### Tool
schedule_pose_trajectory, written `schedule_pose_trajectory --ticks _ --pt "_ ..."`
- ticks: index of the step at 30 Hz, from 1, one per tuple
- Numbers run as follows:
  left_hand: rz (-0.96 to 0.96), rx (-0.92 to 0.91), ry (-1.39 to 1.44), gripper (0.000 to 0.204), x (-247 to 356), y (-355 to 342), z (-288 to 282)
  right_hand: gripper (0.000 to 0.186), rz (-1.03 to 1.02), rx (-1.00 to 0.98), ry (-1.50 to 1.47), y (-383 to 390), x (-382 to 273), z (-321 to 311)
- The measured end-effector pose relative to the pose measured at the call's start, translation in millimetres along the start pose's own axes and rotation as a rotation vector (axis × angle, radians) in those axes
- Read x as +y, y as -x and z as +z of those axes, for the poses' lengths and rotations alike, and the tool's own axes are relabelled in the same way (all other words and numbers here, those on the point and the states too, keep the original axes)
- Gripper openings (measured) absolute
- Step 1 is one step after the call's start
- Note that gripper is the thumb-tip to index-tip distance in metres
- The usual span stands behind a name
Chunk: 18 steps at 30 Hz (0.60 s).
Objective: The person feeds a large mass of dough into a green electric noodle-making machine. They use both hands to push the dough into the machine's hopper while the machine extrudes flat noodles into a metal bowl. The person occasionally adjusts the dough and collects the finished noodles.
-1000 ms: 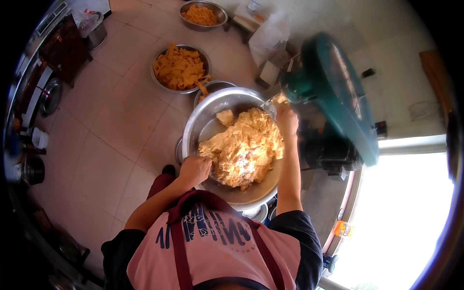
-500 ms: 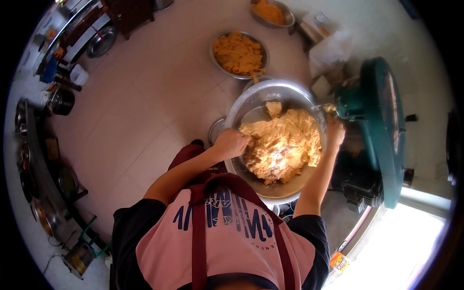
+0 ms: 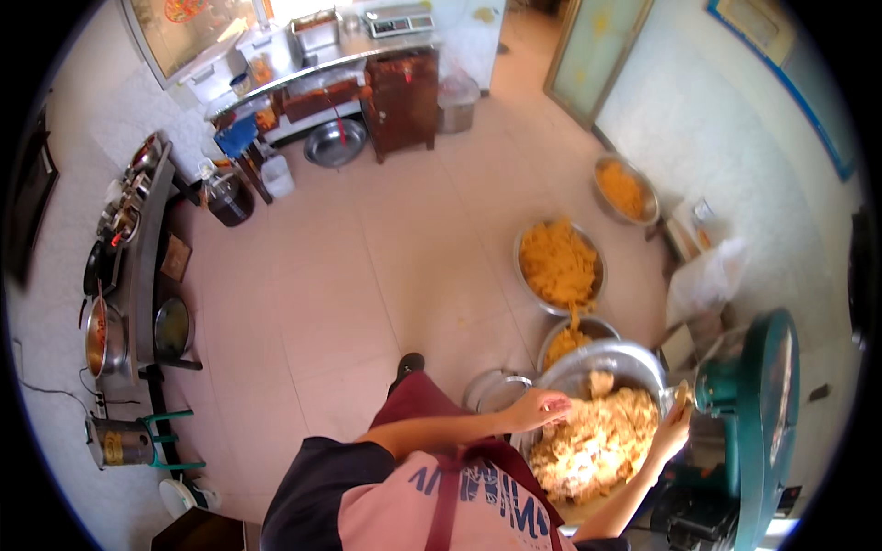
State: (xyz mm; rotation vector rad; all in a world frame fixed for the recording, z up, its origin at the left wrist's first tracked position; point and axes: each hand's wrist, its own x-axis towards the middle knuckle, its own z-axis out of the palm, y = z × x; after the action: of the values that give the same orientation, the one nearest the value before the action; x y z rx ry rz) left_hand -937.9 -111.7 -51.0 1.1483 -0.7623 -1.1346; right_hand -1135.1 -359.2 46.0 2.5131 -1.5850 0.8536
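Note:
A wide metal basin (image 3: pixel 626 354) at the lower right holds a big, rough mass of yellow-orange dough (image 3: pixel 597 450), with white powder on part of it. My left hand (image 3: pixel 537 410) is over the basin's left rim, beside the dough, with its fingers curled in; anything within them is hidden. At the right rim my right hand (image 3: pixel 673 432) is closed, and a pale lump of dough (image 3: pixel 683 393) shows at its fingertips. Close by that hand is the short spout of a green machine (image 3: pixel 772 404) with a large round guard.
Metal bowls of orange pieces, including a full one (image 3: pixel 557 266) and a farther one (image 3: pixel 627 191), stand beyond the basin. A white bag (image 3: pixel 706 278) lies by the right wall. A steel counter (image 3: pixel 322 64) and a wooden cabinet (image 3: pixel 402 101) are at the back; a pot shelf (image 3: pixel 150 257) runs along the left.
The view has swung up and left, bringing the back counter and door into sight. My left hand's fingers have turned upward by the rim; my right hand stays by the spout.

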Motion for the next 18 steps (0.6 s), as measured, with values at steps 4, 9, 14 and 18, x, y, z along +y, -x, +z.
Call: schedule_pose_trajectory --ticks 4,9,14,18 --pt "-0.208 0.181 0.806 0.053 29 -25 -68 0.023 -0.001 -0.324 -0.256 66 -138 1" --pt "-0.326 0.327 0.920 0.036 14 -18 -213 0.026 -0.343 -0.693 -0.784 141 -322 88" --pt "-0.438 0.900 0.880 0.012 32 34 -372 0.026 -0.230 -1.158 -0.915 162 -430 193" --pt "-0.399 1.175 0.740 0.010 21 84 -471 0.021 -0.399 -1.023 -0.709 216 -418 355"
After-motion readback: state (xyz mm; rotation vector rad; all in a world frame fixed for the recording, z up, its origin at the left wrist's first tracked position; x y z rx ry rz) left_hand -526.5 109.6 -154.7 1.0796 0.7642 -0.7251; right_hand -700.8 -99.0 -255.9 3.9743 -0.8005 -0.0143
